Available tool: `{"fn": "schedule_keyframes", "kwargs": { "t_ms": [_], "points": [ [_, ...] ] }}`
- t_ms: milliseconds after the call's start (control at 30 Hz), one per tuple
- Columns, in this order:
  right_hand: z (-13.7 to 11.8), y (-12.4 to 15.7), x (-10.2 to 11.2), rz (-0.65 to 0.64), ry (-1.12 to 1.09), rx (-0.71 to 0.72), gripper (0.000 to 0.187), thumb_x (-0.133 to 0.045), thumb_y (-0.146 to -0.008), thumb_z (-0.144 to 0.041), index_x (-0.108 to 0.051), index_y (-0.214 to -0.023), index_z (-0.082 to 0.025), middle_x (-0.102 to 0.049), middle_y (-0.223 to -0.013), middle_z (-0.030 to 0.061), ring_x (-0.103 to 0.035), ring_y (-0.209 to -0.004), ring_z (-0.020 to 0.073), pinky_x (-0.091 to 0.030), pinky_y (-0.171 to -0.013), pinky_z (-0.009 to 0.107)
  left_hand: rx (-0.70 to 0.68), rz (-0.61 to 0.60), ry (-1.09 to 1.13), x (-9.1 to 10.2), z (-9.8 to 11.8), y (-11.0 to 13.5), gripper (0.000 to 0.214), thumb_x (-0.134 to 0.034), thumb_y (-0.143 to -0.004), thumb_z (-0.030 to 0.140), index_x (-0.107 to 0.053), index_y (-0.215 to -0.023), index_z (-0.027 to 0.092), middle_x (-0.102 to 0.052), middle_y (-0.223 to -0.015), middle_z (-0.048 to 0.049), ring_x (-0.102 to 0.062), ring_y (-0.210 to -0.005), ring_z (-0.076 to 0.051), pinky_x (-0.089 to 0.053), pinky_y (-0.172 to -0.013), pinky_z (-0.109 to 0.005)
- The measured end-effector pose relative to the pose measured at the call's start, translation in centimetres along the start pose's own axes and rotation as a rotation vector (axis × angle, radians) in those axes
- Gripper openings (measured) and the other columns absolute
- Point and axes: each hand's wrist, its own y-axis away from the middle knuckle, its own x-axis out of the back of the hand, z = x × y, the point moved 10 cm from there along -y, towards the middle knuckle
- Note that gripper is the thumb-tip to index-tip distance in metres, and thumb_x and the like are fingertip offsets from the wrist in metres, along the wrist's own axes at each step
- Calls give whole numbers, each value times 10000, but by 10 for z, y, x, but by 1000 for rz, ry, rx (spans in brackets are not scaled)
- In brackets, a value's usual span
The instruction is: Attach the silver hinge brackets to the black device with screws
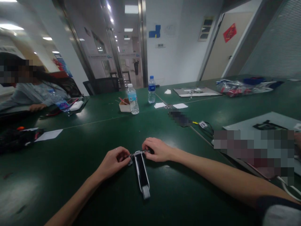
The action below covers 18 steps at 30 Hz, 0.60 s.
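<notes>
On the green table lies a narrow white loop-shaped frame (pixel 147 177) with a grey block at its near end. A thin metallic bar (pixel 138 153) crosses its far end. My left hand (pixel 115 161) pinches the bar's left end between thumb and fingers. At the right end, my right hand (pixel 156 149) is closed around a dark end piece, its fingers partly hiding it. Something small and pale shows under my left fingertips, too unclear to name.
Beyond my hands stand two water bottles (pixel 133 102) and a small box (pixel 124 106). A pixelated dark device (pixel 180 118) with a cable lies right of centre. Pale boards (pixel 272 121) are at the right. Another person (pixel 35 84) sits at the far left.
</notes>
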Motion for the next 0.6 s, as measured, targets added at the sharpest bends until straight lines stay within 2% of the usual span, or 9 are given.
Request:
{"fn": "schedule_keyframes", "kwargs": {
  "t_ms": [233, 600],
  "points": [
    [3, -2, -2, -9, 32, 9, 148, -508, -827, -295, -542, -878, -160, -538, -819, 22, -472, -719, 135, -379, -645, 254, 38, -33, 33, -3, -9, -2, 388, -517, -789, 532, -609, -935, 184, -596, -809, -23, -547, -693, -185, -439, -602, -285],
    [-3, -2, 5, -20, 26, 26, 181, -508, -847, -321, -546, -888, -149, -545, -827, 29, -478, -720, 133, -387, -641, 250, 23, -5, 6, 1, -2, -3, 389, -538, -765, 540, -615, -906, 186, -599, -770, -25, -538, -683, -193, -430, -599, -287]
  ]
}}
